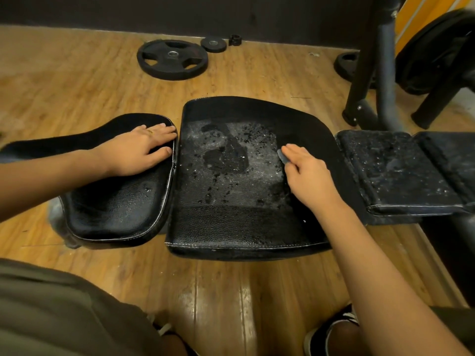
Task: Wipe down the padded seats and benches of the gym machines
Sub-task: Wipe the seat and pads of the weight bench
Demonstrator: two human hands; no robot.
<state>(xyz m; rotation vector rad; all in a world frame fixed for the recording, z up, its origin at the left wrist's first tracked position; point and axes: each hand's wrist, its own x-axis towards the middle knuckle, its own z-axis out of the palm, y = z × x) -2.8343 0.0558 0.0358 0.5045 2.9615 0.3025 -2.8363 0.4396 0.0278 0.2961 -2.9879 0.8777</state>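
The left hand [138, 150] lies flat with fingers spread on the left pad [115, 209], near its edge beside the middle pad [231, 227]. The right hand [308, 178] rests on the middle pad's wet, droplet-speckled top, fingers nearly straight and pinching a small grey wiper [282, 155] against it. The right pad [390, 170] is speckled too; a weight plate [172, 59] lies on the floor [77, 80] beyond.

Four black pads [115, 196] [231, 222] [393, 173] [455, 152], three floor weight plates [172, 59] [213, 44] [345, 65], two hands [138, 149] [309, 179]
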